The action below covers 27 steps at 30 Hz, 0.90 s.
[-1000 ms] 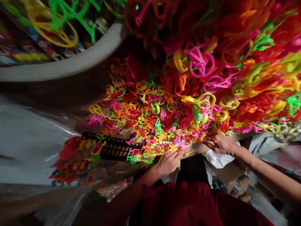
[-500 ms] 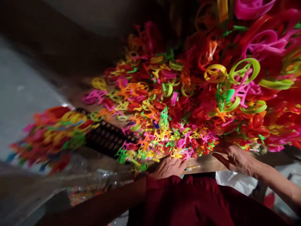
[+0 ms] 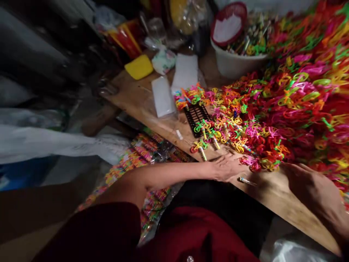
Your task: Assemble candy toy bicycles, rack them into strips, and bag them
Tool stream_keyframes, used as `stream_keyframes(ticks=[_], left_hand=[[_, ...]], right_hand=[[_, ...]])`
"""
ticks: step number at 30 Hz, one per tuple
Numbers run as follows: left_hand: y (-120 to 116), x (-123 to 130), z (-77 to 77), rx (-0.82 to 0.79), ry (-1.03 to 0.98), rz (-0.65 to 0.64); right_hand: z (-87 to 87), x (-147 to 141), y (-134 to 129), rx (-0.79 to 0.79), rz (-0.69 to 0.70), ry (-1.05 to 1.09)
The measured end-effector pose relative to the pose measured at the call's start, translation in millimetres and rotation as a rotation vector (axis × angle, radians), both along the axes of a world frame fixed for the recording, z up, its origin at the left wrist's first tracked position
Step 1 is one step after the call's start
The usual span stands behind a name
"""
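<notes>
The view has swung since the earlier frames and now takes in more of the table point(image 3: 283, 198), with white packs point(image 3: 163, 96), a yellow item point(image 3: 139, 67) and a pale tub point(image 3: 234, 64) beyond the work. A red basket point(image 3: 229, 23) leans in the tub's mouth. The left hand point(image 3: 227, 167) still lies palm down at the near edge of the colorful plastic pieces point(image 3: 297, 105), its fingers open and stretched toward them; nothing shows in its grasp. The right hand point(image 3: 316, 187) remains well apart from it, over the table beside the pile; its fingers are in shadow, and whether they grip anything cannot be told. The small loose tube point(image 3: 247, 181) is still between the hands, nearer the left. The black openwork tray point(image 3: 196, 118) remains left of the pile, colorful pieces bunched at its far end. Several patterned tubes point(image 3: 203, 154) with bright pieces on their ends lie before it.
</notes>
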<state>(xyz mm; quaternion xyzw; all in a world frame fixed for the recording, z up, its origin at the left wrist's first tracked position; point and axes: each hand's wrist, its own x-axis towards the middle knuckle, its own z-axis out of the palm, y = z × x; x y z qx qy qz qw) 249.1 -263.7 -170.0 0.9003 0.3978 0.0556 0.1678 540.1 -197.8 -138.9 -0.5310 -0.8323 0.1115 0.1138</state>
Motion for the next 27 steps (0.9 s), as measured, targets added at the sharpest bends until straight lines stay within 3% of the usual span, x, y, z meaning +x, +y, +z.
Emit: stream_keyframes(ticks=[2, 5, 8, 11, 13, 15, 18, 21, 24, 27], left_hand=[[-18.9, 0.9, 9.8, 0.115, -0.042, -0.012], [-55.7, -10.5, 16.6, 0.31, -0.172, 0.188], [-85.7, -37.0, 12.8, 0.44, -0.3, 0.544], [-91.7, -70.1, 9.8, 0.489, -0.37, 0.74], [-81.4, -90.9, 11.0, 0.51, -0.387, 0.807], [-62.2, -110.9, 13.8, 0.543, -0.392, 0.901], [-24.1, -142.7, 16.3, 0.54, -0.364, 1.139], [11.8, -172.2, 11.0, 0.462, -0.318, 1.287], [32.5, -185.7, -1.3, 0.394, -0.28, 1.238], [37.1, -180.5, -11.9, 0.337, -0.229, 1.139]], right_hand=[[3.6, -28.7, -28.7, 0.311, -0.06, -0.048], [-16.2, -62.6, -59.2, 0.413, 0.218, 0.115], [-45.6, -72.3, -57.7, 0.463, 0.366, 0.052], [-54.5, -74.0, -41.7, 0.594, 0.279, 0.03], [-43.6, -91.5, -33.2, 0.699, 0.166, 0.093], [-25.7, -130.4, -28.2, 0.718, 0.118, 0.161], [-6.0, -212.5, -24.8, 0.549, 0.203, 0.155], [-8.8, -278.5, -22.2, 0.399, 0.136, 0.05], [-25.5, -299.2, -19.0, 0.353, 0.062, -0.018], [-39.7, -283.4, -15.9, 0.372, 0.059, -0.003]])
